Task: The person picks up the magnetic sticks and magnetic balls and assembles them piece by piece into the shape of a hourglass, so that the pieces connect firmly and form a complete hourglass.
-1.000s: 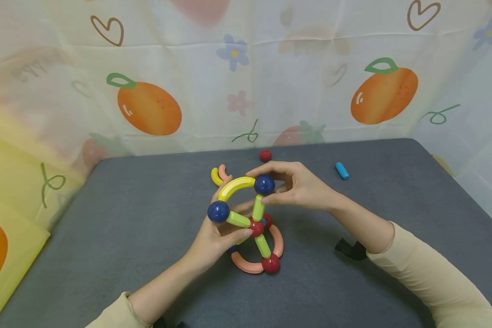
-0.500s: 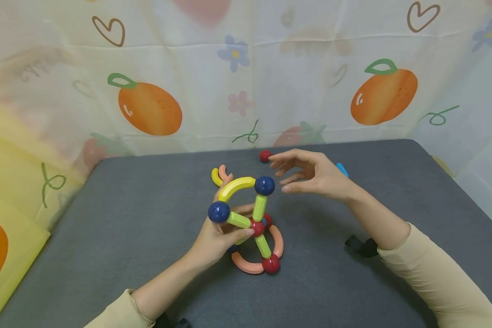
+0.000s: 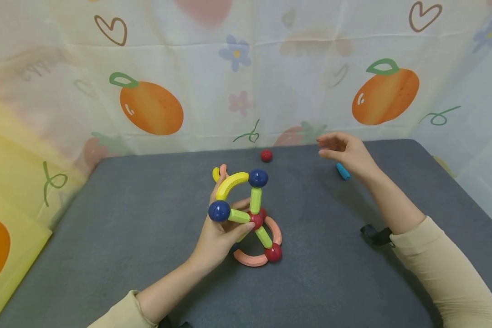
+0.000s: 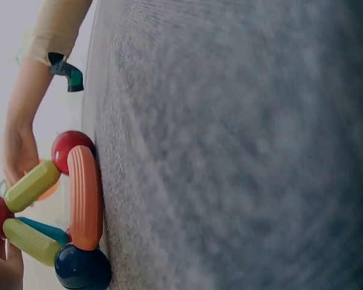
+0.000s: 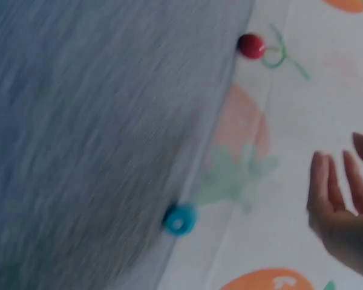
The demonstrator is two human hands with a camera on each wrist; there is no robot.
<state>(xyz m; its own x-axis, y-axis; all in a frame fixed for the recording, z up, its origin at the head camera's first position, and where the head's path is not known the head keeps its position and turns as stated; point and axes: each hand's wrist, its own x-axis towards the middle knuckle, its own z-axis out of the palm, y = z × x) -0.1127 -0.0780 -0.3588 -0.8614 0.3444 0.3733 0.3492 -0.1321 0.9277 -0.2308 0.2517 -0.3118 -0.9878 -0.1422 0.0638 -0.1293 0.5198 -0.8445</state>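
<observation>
A building-toy model of balls and sticks, probably magnetic, stands tilted on the table. My left hand [image 3: 213, 239] grips it, thumb on the central red ball [image 3: 255, 220]. Green sticks [image 3: 256, 200] run from that ball; a curved yellow stick [image 3: 231, 183] joins two dark blue balls [image 3: 258, 178] on top. Below, curved salmon sticks [image 3: 251, 260] link balls near the tabletop, as the left wrist view shows with a salmon stick [image 4: 85, 199] and a blue ball [image 4: 83, 267]. My right hand [image 3: 348, 152], fingers loosely bent and holding nothing, hovers near a short blue stick [image 3: 343, 171].
A loose red ball [image 3: 266, 156] lies at the table's back edge. Behind the left hand are a yellow curved piece [image 3: 216, 174] and a salmon one [image 3: 223, 169], partly hidden. A fruit-print cloth [image 3: 205, 109] hangs right behind the grey table [image 3: 139, 218].
My right hand has let go of the upper blue ball and moved right and back, toward the blue stick. The model has tilted slightly in my left hand, its top shifting a little left.
</observation>
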